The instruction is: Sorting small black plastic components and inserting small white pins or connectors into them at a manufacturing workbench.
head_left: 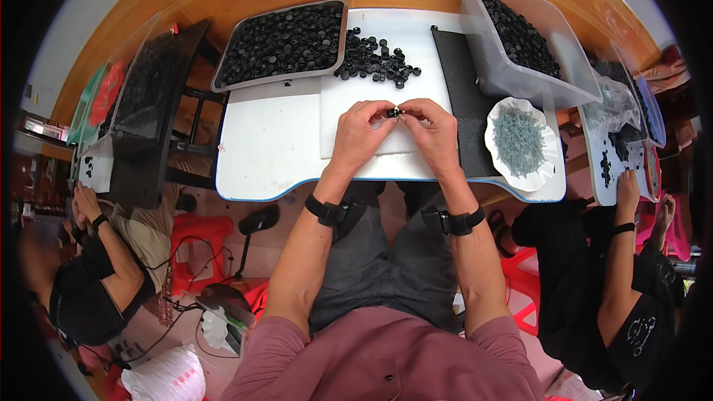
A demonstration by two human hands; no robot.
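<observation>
Over a white board (423, 37) on the table, my two hands meet at the fingertips. My left hand (360, 130) pinches a small black cap-like piece (393, 112). My right hand (434, 130) is closed, its thumb and forefinger pressed together at the right end of that piece; whatever it grips is too small to name. Beyond my hands, loose round black pieces (379, 59) lie spread on the board. To the right, a scalloped white dish (492, 145) holds a heap of thin grey-green pins (520, 141).
A metal tray (221, 83) full of black pieces stands at the back left. A translucent bin (573, 52) with more stands at the back right, beside a black mat (462, 74). People sit at side tables left and right. Red stools and cables are below.
</observation>
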